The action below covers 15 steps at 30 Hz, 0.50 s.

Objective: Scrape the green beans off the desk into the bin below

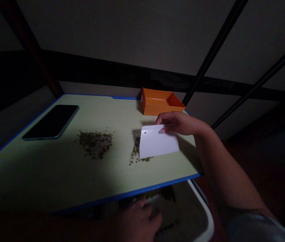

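Observation:
My right hand (176,123) grips the top edge of a white plastic scraper (157,145), which stands on its long edge on the pale table (56,171). A small heap of green-brown grains (138,155) lies against the scraper's left side. A larger scatter of the same grains (95,144) lies further left. My left hand (138,220) is below the table's front edge, its fingers curled on the rim of a white tray (206,218) that has some grains (161,194) in it.
A dark phone (52,122) lies flat at the table's left. An orange open box (160,102) stands at the far edge behind my right hand. The table has a blue rim. The surroundings are dark.

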Available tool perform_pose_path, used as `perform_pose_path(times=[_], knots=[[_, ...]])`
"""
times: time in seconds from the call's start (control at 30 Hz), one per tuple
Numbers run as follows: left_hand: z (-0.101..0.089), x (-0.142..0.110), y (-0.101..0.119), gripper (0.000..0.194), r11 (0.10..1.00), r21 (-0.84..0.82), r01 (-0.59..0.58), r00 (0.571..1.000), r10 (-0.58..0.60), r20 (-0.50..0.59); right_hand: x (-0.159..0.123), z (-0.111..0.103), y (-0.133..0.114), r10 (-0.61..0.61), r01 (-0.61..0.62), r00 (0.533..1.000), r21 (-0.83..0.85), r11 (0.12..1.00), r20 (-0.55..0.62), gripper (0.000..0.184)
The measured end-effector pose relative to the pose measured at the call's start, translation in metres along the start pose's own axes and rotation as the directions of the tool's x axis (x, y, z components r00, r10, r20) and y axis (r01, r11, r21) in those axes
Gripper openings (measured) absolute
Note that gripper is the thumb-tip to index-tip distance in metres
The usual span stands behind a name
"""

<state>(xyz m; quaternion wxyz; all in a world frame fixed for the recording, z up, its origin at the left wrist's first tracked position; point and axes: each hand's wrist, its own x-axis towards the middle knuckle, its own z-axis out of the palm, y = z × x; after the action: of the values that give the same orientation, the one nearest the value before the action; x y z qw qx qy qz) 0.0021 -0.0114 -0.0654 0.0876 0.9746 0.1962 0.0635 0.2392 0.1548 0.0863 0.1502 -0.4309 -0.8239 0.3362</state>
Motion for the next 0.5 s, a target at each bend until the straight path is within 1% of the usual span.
perform_pose_path(times=[0.1, 0.27, 0.37, 0.5], knots=[[0.001, 0.000, 0.001, 0.029, 1.000, -0.009, 0.007, 1.000, -0.007, -0.022, -0.001, 0.000, -0.002, 0.012, -0.012, 1.000, 0.008, 1.000, 0.023, 0.016], [0.004, -0.001, 0.000, 0.024, 1.000, 0.018, -0.017, 0.999, 0.017, -0.047, -0.002, 0.000, -0.006, 0.028, -0.026, 0.999, -0.051, 0.998, 0.042, 0.018], [0.005, -0.001, -0.001, 0.024, 1.000, 0.025, -0.017, 0.999, 0.019, -0.045, -0.003, 0.001, -0.008, 0.040, -0.036, 0.998, -0.101, 0.994, 0.045, 0.019], [0.005, -0.001, -0.003, 0.023, 0.997, 0.042, -0.060, 0.997, 0.062, -0.037, -0.002, 0.000, -0.011, 0.068, -0.059, 0.996, -0.135, 0.989, 0.062, 0.021]])
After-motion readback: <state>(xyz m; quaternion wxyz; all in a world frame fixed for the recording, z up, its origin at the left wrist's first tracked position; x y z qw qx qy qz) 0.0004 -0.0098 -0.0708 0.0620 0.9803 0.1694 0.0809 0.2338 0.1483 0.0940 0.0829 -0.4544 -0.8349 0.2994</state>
